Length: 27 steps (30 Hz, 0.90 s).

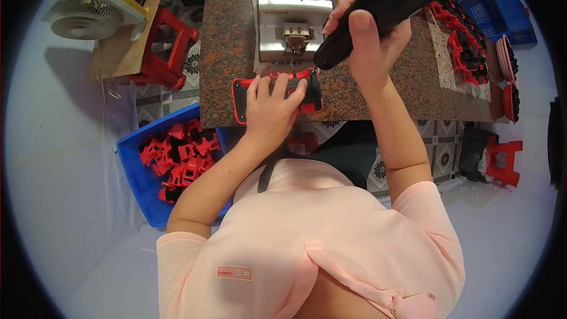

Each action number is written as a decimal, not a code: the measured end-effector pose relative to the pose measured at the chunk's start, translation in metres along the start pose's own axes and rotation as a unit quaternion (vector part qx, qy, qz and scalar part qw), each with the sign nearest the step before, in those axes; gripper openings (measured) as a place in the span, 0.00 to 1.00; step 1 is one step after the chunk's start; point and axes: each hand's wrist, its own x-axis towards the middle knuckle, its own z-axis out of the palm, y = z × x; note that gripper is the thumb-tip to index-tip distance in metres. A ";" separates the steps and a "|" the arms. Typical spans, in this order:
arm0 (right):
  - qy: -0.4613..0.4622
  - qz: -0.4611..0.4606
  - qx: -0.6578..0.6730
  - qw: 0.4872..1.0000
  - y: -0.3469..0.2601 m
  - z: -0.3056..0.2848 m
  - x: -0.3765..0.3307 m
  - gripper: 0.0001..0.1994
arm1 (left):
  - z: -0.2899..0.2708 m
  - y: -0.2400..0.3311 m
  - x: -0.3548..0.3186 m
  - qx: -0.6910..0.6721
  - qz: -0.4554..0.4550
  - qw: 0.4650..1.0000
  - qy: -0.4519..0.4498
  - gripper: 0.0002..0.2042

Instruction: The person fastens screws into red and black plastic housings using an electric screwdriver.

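Note:
My left hand (270,103) presses down on a flat red-and-black plastic part (241,106) at the table's near edge. Its fingers are spread over the part and curl onto its far side. In my right hand (378,47) is a black electric screwdriver (384,6), with fingers and thumb wrapped round its body. The tool slants down to the left, and its tip is close to the part's far right corner. Whether the bit touches a screw there is too small to tell.
A silver screw feeder (274,29) stands just beyond the part on the speckled stone table (230,41). Red-and-black parts (469,59) are lined up at the right. A blue crate (133,159) of red pieces sits on the floor at left, below a red stool (171,47) and fan (85,18).

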 end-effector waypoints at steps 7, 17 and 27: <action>0.001 -0.005 -0.031 1.000 0.004 -0.005 -0.010 0.20 | -0.002 0.002 0.002 0.006 0.002 1.000 -0.013 0.34; 0.005 0.052 -0.032 0.998 0.006 0.008 -0.018 0.26 | 0.001 0.002 0.003 0.011 -0.001 1.000 -0.001 0.34; -0.020 -0.033 0.055 0.998 0.040 0.012 0.007 0.20 | 0.000 0.003 0.003 0.010 -0.011 1.000 -0.008 0.33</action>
